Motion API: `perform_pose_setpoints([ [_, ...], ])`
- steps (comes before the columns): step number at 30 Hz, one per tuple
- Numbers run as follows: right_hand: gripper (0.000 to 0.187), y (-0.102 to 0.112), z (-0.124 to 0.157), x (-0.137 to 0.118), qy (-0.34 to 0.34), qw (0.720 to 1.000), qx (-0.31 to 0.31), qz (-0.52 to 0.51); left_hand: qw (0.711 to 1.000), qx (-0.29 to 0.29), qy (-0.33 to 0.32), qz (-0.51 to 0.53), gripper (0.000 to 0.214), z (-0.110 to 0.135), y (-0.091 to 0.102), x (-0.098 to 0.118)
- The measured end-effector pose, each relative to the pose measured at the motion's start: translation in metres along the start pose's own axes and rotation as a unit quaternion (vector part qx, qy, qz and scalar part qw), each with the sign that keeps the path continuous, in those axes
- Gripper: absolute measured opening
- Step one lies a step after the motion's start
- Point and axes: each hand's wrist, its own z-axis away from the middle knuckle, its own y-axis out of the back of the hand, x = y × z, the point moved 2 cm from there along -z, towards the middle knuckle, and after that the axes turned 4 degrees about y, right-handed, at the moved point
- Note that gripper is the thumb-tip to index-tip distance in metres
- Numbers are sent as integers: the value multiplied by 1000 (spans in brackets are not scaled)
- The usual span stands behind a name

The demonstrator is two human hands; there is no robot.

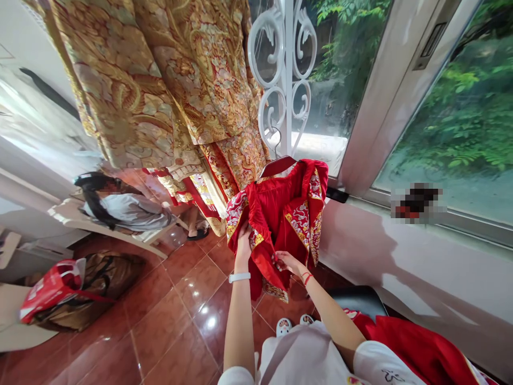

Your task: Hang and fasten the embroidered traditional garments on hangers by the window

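Your shirt (298, 353) is closest, sleeve print (393, 376) unreadable; jacket (290, 206) hangs by the rack (288, 80), your right hand (289, 262) pinching its cloth, left hand (242, 246) at its edge, grip hidden, red bag (50, 294) marks illegible.

Red cloth garment (282, 211) with gold-and-silver embroidered panels, hung at a slight slant.
From here I see it on a dark-red hanger (276, 167) beside a white scrolled metal stand (288, 80), its plain middle bunched and creased, embroidery bright along both sides.
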Motion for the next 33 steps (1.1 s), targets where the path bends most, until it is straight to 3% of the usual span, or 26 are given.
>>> perform_pose_setpoints([
  [3,31,11,18,4,0,1000,14,6,993,17,-101,-63,38,18,4,6],
  [5,32,17,31,7,3,1000,20,5,972,77,-169,-146,36,44,7,-5],
  [7,33,19,43,9,4,1000,24,3,943,163,-188,-223,33,75,10,-32],
  [9,34,19,54,9,3,1000,29,0,930,196,-171,-261,26,104,9,-67],
  [12,35,14,65,7,4,1000,13,12,925,91,-96,-357,21,125,0,-116],
  [15,38,9,73,5,-3,999,5,33,870,-15,-37,-491,29,122,-11,-138],
  [17,37,6,75,4,-8,999,13,35,842,-46,-46,-536,30,116,-16,-140],
  [19,36,2,77,3,-10,999,22,27,833,-68,-57,-546,33,113,-18,-140],
  [23,34,-10,80,-7,-2,999,42,-7,847,-65,-43,-526,35,117,-15,-148],
  [27,33,-20,79,-27,43,999,24,5,879,-65,-23,-471,32,120,-5,-151],
  [30,34,-21,76,-35,49,997,23,62,909,-20,-49,-412,31,123,0,-131],
  [33,37,-21,74,-32,62,993,24,98,930,34,-116,-348,33,125,-7,-90],
])
